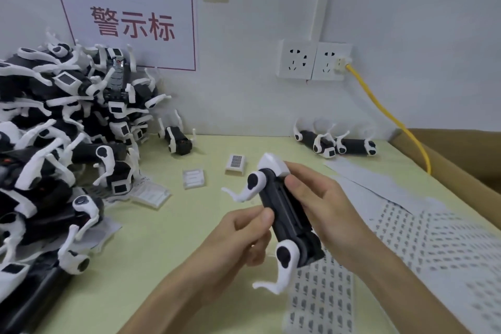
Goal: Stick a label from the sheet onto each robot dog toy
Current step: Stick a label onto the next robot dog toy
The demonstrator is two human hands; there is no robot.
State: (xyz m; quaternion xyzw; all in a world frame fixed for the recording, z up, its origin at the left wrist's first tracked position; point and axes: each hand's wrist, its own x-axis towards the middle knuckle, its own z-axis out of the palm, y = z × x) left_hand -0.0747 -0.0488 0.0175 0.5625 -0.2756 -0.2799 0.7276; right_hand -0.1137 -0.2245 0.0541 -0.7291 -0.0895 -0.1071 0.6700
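Note:
I hold one black-and-white robot dog toy [282, 209] above the table, belly turned up, its white legs sticking out to the left. My right hand [322, 206] grips its body from the right side. My left hand [244, 238] pinches the toy's left edge with thumb and curled fingers. Label sheets [433, 247] with rows of small grey labels lie on the table at the right, and another strip [322, 304] lies below the toy. No label is visible on my fingers.
A big heap of robot dog toys [59, 144] fills the left side. Two more toys [336, 142] lie by the back wall, and one [179, 139] lies near the heap. Small white plastic parts [235, 163] sit mid-table. A cardboard box [461, 160] and yellow cable [390, 114] are at right.

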